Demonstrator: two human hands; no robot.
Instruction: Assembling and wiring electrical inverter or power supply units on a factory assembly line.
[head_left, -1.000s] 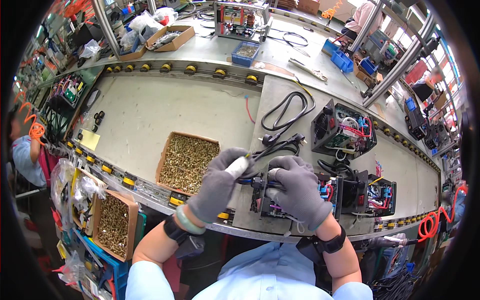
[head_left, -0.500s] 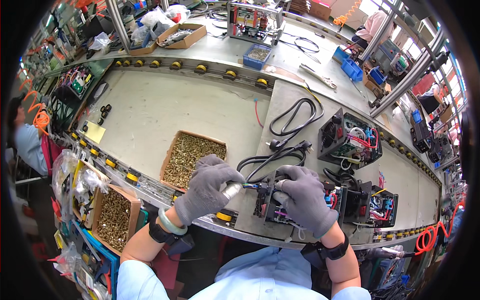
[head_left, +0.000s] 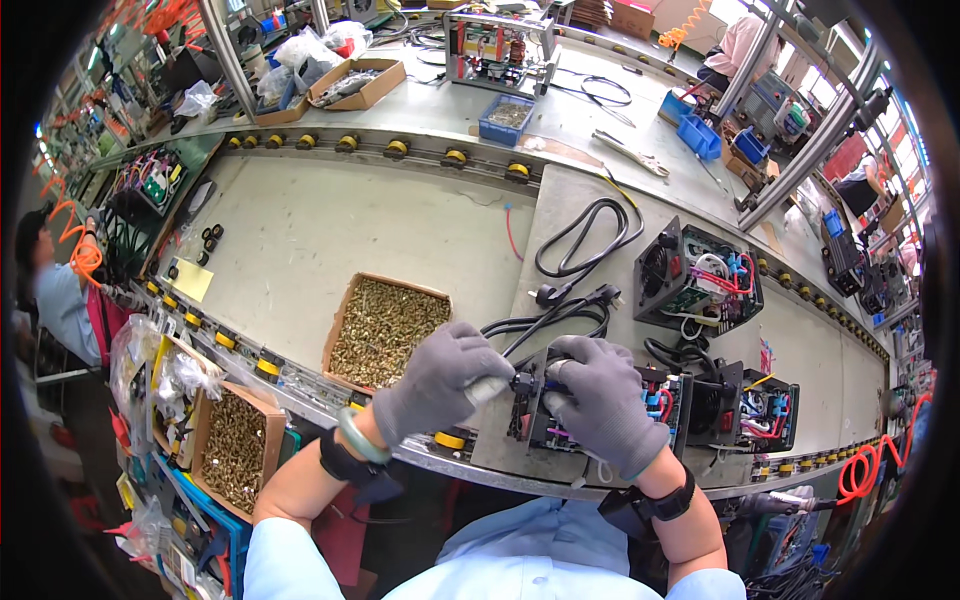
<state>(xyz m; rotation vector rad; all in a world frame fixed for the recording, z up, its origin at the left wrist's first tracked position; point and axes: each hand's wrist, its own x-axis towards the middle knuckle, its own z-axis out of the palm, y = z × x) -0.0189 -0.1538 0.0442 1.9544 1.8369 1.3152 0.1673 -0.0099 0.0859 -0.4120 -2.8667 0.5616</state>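
Observation:
Both my hands wear grey gloves and meet at the black end panel (head_left: 526,412) of an open electronic unit lying on the grey board. With curled fingers, my left hand (head_left: 440,380) pinches a black power cable, whose dark fitting (head_left: 521,383) shows between the fingertips and the panel's outer face. On the panel's inner side, my right hand (head_left: 605,402) is closed, thumb and fingers together; whatever is between them is hidden. Red and blue wires (head_left: 657,402) show inside the unit, right of that hand. Coiled black cable (head_left: 560,325) with a plug lies just beyond.
A carton of brass-coloured small parts (head_left: 385,335) stands left of my hands; a similar carton (head_left: 238,450) sits lower left. More open units (head_left: 700,275) stand to the right. Rollers (head_left: 395,149) line the conveyor's edges. Another person (head_left: 65,300) is at far left.
My left hand has moved right, closer to the panel. The coloured wires seen between hand and panel have gone from sight; a black fitting shows there now.

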